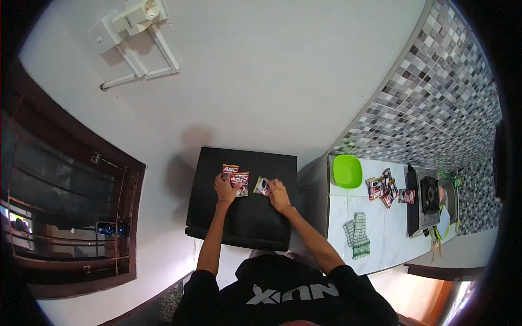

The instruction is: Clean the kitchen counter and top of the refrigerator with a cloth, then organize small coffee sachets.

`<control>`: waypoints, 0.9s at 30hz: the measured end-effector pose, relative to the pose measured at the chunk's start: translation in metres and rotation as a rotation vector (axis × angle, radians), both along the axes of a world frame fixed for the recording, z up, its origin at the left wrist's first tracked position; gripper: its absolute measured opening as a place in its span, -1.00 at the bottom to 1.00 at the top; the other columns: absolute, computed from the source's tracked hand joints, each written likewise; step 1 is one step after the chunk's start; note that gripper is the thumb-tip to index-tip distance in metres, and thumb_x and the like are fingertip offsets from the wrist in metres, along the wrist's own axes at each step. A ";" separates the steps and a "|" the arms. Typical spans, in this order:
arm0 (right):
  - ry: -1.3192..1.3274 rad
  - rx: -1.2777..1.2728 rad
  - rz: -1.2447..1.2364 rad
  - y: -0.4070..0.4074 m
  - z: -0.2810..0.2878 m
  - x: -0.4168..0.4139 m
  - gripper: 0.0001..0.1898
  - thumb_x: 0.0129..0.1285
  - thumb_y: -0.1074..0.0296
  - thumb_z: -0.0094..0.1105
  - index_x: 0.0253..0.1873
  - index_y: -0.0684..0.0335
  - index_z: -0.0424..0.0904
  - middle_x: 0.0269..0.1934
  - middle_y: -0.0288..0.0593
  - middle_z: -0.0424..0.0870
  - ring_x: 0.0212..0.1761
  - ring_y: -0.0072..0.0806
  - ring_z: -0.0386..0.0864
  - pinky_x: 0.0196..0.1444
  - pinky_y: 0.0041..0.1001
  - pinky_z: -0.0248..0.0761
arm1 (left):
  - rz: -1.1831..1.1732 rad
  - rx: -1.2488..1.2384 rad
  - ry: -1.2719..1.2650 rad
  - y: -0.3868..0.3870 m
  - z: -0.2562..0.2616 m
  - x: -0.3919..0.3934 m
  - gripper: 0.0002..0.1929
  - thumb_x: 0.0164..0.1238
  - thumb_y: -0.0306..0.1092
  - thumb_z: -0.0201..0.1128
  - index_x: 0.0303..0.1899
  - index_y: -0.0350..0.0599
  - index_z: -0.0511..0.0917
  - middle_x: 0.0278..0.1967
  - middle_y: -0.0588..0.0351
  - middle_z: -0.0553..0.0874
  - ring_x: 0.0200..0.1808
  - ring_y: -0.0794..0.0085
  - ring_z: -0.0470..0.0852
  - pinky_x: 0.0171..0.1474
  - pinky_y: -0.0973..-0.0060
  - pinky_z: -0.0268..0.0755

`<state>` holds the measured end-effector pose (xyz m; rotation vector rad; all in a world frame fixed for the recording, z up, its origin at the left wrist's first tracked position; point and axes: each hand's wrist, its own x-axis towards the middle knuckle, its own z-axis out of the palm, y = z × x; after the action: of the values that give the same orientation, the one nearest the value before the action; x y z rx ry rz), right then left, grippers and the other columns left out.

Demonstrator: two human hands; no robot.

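On a black flat top [257, 220], several red ABC sachets [239, 178] lie overlapping. My left hand [225, 189] rests on their left side, its fingers spread over the packets; whether it grips one is hard to tell. To the right, my right hand [279, 194] has its fingers on the right end of a single sachet [262, 186], which shows a dark and pale face with a yellowish edge. A gap of bare black surface separates this sachet from the overlapping ones.
Right of the black top stands a white tiled counter [338, 203] with a green plastic tub [347, 172], more red sachets [381, 188], a checked green cloth [359, 236] and a gas stove [429, 195]. A wall is ahead; a barred window [73, 203] is at left.
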<state>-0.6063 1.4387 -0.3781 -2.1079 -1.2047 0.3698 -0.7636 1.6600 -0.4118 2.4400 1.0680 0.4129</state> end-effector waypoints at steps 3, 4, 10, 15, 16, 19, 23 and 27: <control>0.069 0.202 -0.269 -0.013 -0.018 -0.009 -0.36 0.14 0.60 0.40 0.37 0.22 0.51 0.17 0.03 0.46 0.25 0.06 0.48 0.32 -0.15 0.42 | -0.005 -0.112 0.031 -0.044 0.022 0.025 -0.39 0.18 0.05 0.58 0.12 -0.20 0.69 0.25 -0.11 0.48 0.34 -0.05 0.43 0.35 -0.09 0.31; 0.042 0.095 -0.314 -0.014 -0.015 -0.012 -0.40 0.10 0.57 0.45 0.29 0.23 0.54 0.17 0.04 0.46 0.29 0.05 0.45 0.30 -0.17 0.43 | -0.029 -0.148 0.010 -0.055 0.024 0.021 -0.44 0.17 -0.02 0.60 0.07 -0.26 0.70 0.21 -0.13 0.52 0.29 0.00 0.50 0.32 0.02 0.37; 0.320 -0.015 -0.450 -0.044 -0.011 0.006 -0.63 0.14 0.41 0.59 0.01 0.27 0.63 -0.04 -0.07 0.70 0.14 -0.26 0.66 0.10 -0.33 0.56 | 0.013 -0.347 -0.357 -0.112 0.026 0.017 -0.53 0.22 -0.07 0.57 -0.03 -0.28 0.70 -0.14 -0.15 0.68 -0.08 -0.06 0.70 0.03 0.15 0.56; 1.332 0.563 -0.241 -0.092 0.011 -0.006 -0.69 0.51 0.34 0.34 0.24 0.28 0.62 -0.09 -0.25 0.78 -0.03 -0.53 0.73 -0.01 -0.48 0.59 | -0.040 -0.612 -0.559 -0.150 0.030 0.020 -0.62 0.29 -0.28 0.55 0.00 -0.31 0.67 -0.08 -0.13 0.78 -0.06 0.16 0.78 0.04 0.29 0.58; 1.370 0.526 -0.194 -0.100 0.017 -0.011 -0.71 0.53 0.33 0.30 0.25 0.21 0.60 -0.04 -0.28 0.76 -0.01 -0.53 0.72 0.07 -0.48 0.59 | -0.111 -0.674 -0.584 -0.160 0.034 0.025 -0.64 0.29 -0.34 0.53 0.01 -0.32 0.66 -0.07 -0.13 0.79 -0.04 0.15 0.79 0.06 0.30 0.59; 1.667 0.774 -0.320 -0.129 0.026 -0.020 -0.72 0.58 0.27 0.23 0.28 0.07 0.52 0.04 -0.31 0.73 0.06 -0.55 0.72 0.12 -0.44 0.65 | -0.184 -0.629 -0.497 -0.210 0.067 0.051 -0.59 0.21 -0.44 0.53 0.07 -0.29 0.62 -0.05 -0.11 0.80 -0.01 0.14 0.82 0.08 0.30 0.61; 1.572 0.993 -0.357 -0.204 0.016 -0.002 -0.77 0.62 0.22 0.16 0.24 0.08 0.51 0.07 -0.28 0.73 0.06 -0.53 0.73 0.09 -0.47 0.65 | -0.434 -0.612 -0.250 -0.283 0.103 0.091 -0.26 0.04 -0.42 0.66 0.26 -0.29 0.43 0.02 -0.18 0.74 0.08 0.01 0.77 0.09 0.22 0.63; 1.523 1.147 -0.494 -0.243 0.046 0.004 -0.75 0.55 0.26 0.23 0.22 0.10 0.51 -0.01 -0.34 0.70 0.00 -0.54 0.71 0.09 -0.48 0.66 | -0.800 -0.707 -0.379 -0.329 0.115 0.106 -0.21 0.33 -0.30 0.51 0.47 -0.35 0.26 0.33 -0.21 0.51 0.33 0.08 0.58 0.39 0.24 0.44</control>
<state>-0.6024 1.1961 -0.3319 -0.5976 0.1266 0.6295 -0.6577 1.3312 -0.2970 1.8258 0.0044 0.1650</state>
